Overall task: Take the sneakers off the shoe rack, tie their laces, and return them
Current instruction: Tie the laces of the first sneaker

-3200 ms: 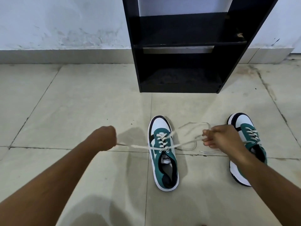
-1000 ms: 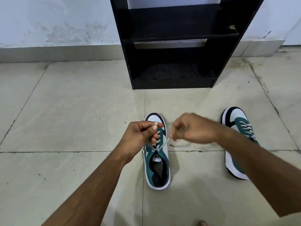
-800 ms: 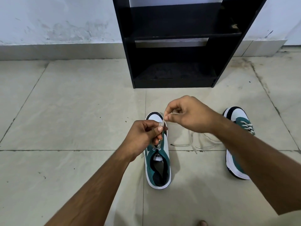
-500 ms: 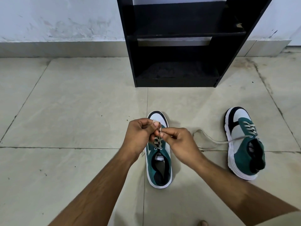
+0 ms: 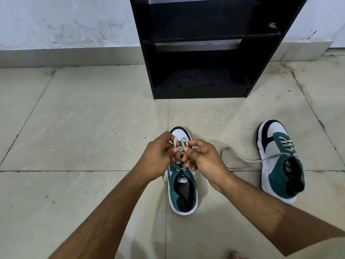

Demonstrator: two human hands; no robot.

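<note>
Left hand (image 5: 157, 157) pinched closed on one lace loop (image 5: 175, 142), right hand (image 5: 203, 159) pinched closed on the other loop (image 5: 183, 143), both meeting over the near sneaker (image 5: 183, 191) on the floor (image 5: 84, 128). Farther right, second sneaker (image 5: 280, 159) tilted on its side, lace (image 5: 242, 160) trailing loose across the tile. Behind both, black rack (image 5: 201, 47) against the wall, shelves bare.

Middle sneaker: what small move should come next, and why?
Probably pull the two lace loops apart to cinch the bow: the left hand and right hand each pinch one above the middle sneaker, and the knot looks loose.
</note>
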